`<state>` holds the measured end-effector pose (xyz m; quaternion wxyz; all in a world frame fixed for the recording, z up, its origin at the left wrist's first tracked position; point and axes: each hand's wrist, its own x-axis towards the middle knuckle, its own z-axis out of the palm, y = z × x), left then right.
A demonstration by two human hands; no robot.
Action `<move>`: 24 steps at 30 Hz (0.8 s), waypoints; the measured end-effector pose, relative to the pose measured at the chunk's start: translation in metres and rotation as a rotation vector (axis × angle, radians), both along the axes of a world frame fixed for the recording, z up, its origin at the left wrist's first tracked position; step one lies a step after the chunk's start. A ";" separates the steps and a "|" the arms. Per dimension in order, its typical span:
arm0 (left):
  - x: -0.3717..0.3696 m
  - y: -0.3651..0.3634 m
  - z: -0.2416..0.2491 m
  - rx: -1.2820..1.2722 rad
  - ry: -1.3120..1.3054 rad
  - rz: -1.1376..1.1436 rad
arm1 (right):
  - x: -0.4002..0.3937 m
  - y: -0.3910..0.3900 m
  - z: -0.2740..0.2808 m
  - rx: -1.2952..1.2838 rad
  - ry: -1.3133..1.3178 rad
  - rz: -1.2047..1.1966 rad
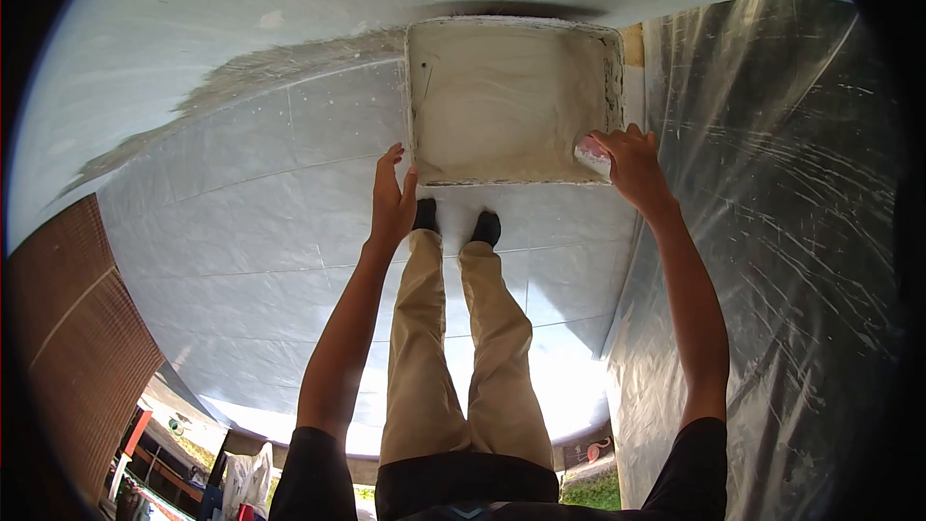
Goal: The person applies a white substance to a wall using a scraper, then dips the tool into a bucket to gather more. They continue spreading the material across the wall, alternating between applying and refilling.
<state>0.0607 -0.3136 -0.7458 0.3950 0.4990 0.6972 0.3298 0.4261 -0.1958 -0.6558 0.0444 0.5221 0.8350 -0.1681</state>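
A rectangular tray (502, 101) with a whitish, smeared inside and crusted edges lies in front of my feet, near the wall. My right hand (634, 166) is at its near right corner, with the fingers wrapped round a pink and white block or sponge (592, 152) that touches the tray's inside. Beside the tray's left edge is my left hand (394, 195), its thumb and fingers apart and nothing in it. Whether its fingertips touch the rim I cannot tell.
Grey floor sheeting (260, 203) spreads under my feet. A pale wall (193, 29) with a rough grey band rises ahead. Clear plastic sheeting (772, 183) hangs at the right. A brown ribbed surface (82, 318) is at the left, with assorted objects below it.
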 end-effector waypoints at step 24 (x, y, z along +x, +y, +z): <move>-0.010 -0.004 0.023 0.067 -0.001 0.001 | 0.035 0.026 -0.001 -0.497 0.248 -0.570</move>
